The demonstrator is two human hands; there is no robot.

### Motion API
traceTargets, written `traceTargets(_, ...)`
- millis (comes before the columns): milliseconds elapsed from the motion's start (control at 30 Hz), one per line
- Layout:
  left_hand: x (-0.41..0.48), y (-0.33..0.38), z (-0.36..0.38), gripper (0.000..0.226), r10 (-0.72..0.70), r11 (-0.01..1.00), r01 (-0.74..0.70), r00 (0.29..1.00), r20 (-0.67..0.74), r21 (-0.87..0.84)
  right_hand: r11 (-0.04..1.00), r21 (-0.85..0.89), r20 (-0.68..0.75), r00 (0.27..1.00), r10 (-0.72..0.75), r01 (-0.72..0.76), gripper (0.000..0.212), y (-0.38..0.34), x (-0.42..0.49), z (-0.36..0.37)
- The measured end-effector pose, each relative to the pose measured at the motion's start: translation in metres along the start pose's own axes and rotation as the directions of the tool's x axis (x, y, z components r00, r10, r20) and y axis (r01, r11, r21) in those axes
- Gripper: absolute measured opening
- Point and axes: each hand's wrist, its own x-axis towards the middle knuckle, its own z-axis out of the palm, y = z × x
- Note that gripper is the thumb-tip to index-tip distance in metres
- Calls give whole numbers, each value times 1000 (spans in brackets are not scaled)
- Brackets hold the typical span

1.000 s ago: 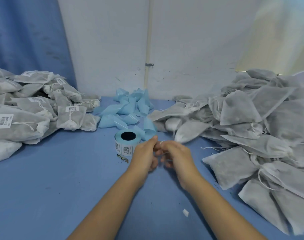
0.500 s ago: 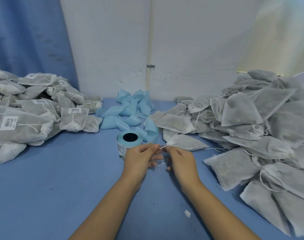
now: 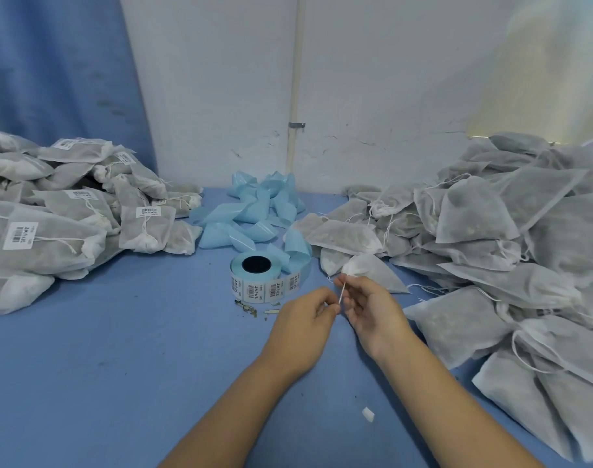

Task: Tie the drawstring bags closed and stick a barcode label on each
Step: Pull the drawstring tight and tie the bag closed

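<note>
Drawstring bag (image 3: 373, 273) lies on table (image 3: 119, 332) against the right pile, long axis left-right, gathered neck pointing left toward label roll (image 3: 258, 282). Forearms converge from near. Left hand (image 3: 305, 319) grip pinches drawstring (image 3: 341, 294); right hand (image 3: 373, 309) grip pinches it too.

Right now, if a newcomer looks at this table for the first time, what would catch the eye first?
At mid-table the left hand and right hand pinch the white drawstring of one small bag. Grey bags flank them: a labelled pile on the left, an unlabelled pile on the right. The label roll stands just beyond the hands.
</note>
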Motion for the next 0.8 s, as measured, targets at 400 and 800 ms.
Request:
traceTargets(400, -1, -9, -3, 14, 93, 951, -83, 995, -19, 298, 999, 43, 133, 991, 19, -25, 13, -4, 0, -8)
traceTargets(800, -1, -6, -14, 23, 252, 809, -110, 953, -171, 577, 559, -692, 202, 865, -459, 458, 25, 6, -4, -4)
